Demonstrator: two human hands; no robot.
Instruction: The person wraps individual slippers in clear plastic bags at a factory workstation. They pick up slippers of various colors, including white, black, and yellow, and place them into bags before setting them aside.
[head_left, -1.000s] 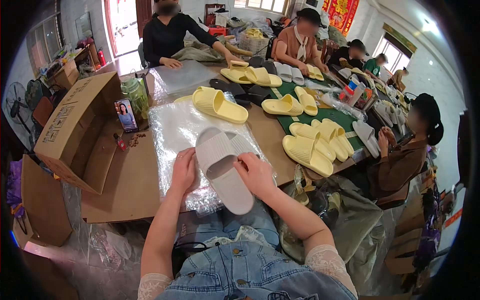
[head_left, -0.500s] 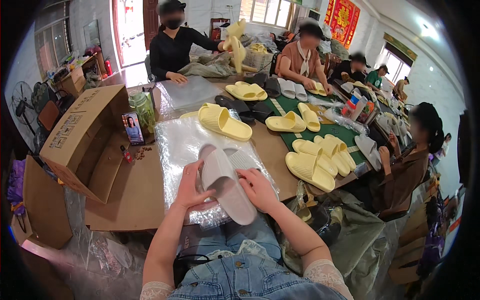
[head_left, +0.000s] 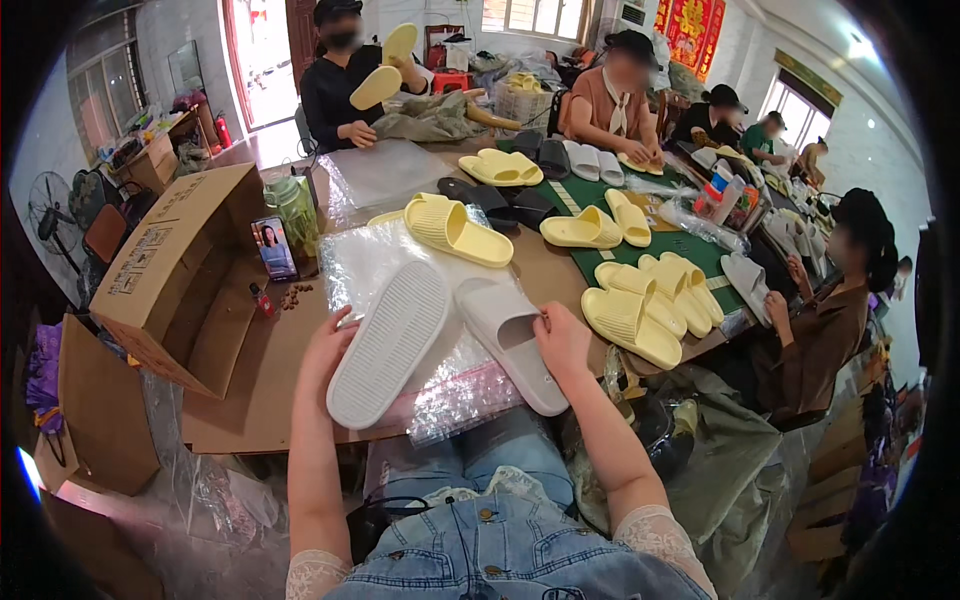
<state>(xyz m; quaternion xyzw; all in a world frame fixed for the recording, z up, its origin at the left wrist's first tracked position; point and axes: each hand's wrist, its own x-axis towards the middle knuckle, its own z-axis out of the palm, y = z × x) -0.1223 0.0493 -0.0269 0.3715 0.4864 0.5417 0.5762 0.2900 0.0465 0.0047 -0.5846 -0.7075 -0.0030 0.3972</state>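
My left hand [head_left: 330, 350] is closed on the outer edge of a light grey slipper [head_left: 390, 345], whose ribbed sole faces up at me. Its fingers are partly hidden behind the slipper. On the other side, my right hand [head_left: 564, 343] grips a second grey slipper [head_left: 497, 315] by its side near the strap opening, with the strap facing up. Both slippers are over a stack of clear plastic bags [head_left: 465, 385] at the table's near edge. A yellow slipper [head_left: 458, 232] lies at the far end of the bags.
An open cardboard box [head_left: 170, 270] stands on the left, beside a phone [head_left: 273, 248], a green jar [head_left: 292, 215] and a small red bottle [head_left: 262, 300]. Several yellow slippers [head_left: 630, 325] lie to the right. Across the table, a co-worker [head_left: 340, 95] holds yellow slippers; others sit further right.
The grey slippers, earlier overlapping, are now apart, one in each hand. The left one now shows its sole. Across the table, the co-worker's yellow slippers have moved left.
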